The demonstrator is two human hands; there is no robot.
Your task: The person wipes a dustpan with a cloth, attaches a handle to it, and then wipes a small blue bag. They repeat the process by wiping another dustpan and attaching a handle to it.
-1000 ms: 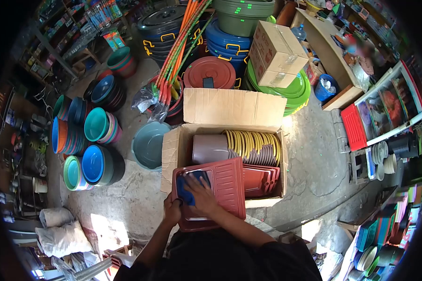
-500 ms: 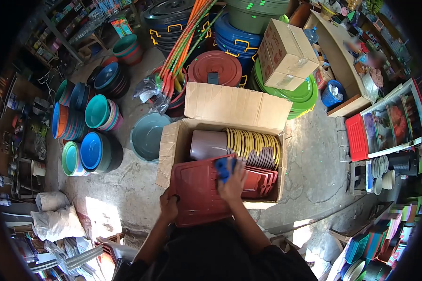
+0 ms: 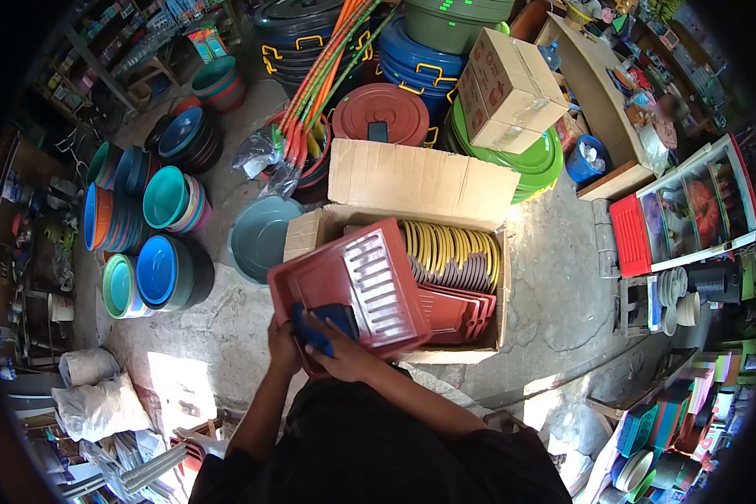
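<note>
**Red tray held over open carton, blue cloth pressed to its near end**

The red rectangular plastic tray with a ribbed panel (image 3: 353,290) is held tilted above the near-left corner of the open brown cardboard carton (image 3: 420,181). The left hand (image 3: 283,346) is closed on the tray's near edge, fingers wrapped under the rim. The right hand (image 3: 338,351), immediately beside it, lies flat with fingers spread on a blue cloth (image 3: 321,326), pressing the cloth against the tray's near end; its grip on the cloth itself cannot be judged beyond that pressure.

Beyond the hands, inside the carton, stands a row of yellow and grey round plastic discs on edge (image 3: 449,252); more dark red trays (image 3: 454,312) are stacked to the right of the right hand. To the left of the left hand a grey-green plastic basin (image 3: 256,239) sits on the concrete floor, with stacks of blue, teal and orange plastic bowls (image 3: 147,244) further left. Far beyond the carton are a round brown lid (image 3: 382,113) and a closed cardboard box (image 3: 508,88) resting on green plastic lids (image 3: 542,164).
</note>
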